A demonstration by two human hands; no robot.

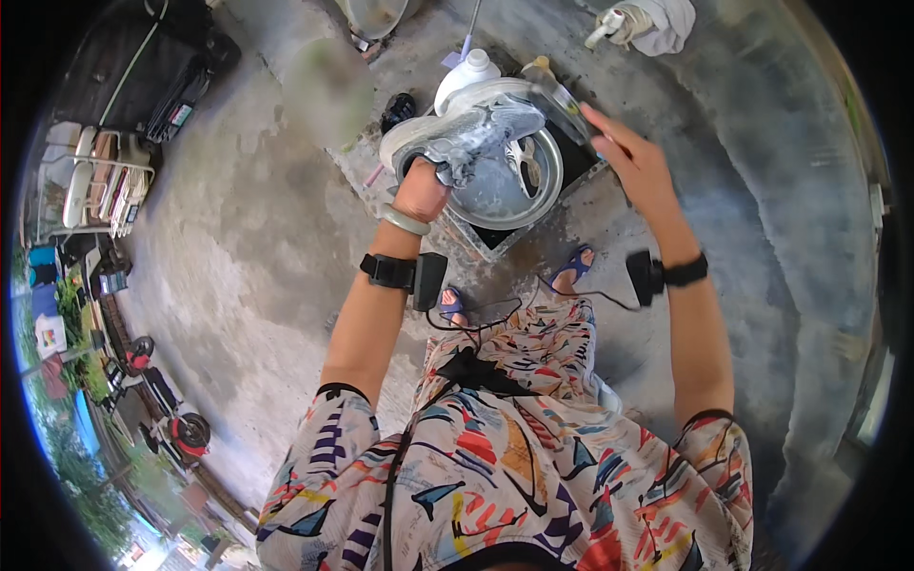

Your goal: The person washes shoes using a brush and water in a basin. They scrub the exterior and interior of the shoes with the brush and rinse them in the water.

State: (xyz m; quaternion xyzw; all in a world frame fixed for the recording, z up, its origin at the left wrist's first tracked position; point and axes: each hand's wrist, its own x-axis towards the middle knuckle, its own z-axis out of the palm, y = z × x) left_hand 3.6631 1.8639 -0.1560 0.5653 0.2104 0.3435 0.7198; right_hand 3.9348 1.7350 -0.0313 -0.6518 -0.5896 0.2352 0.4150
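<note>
My left hand [423,187] grips the heel end of a wet grey sneaker [493,128], its fingers partly hidden at the opening. Pale suds streak the upper, and the thick sole faces away from me. Blurred by motion, my right hand [634,160] holds what looks like a scrubbing brush [571,110] close to the sneaker's toe; I cannot tell whether they touch. Below the sneaker is a round metal basin [510,220] of cloudy water. A white-and-dark shoe [527,165] rests inside it against the right wall.
The basin stands on a dark square stand [493,246]. Behind it are a white jug [468,78] and a yellow-capped bottle [540,68]. A dark shoe [398,110] sits to the left on the concrete floor [250,207]. Cables [500,319] hang between my wrist devices.
</note>
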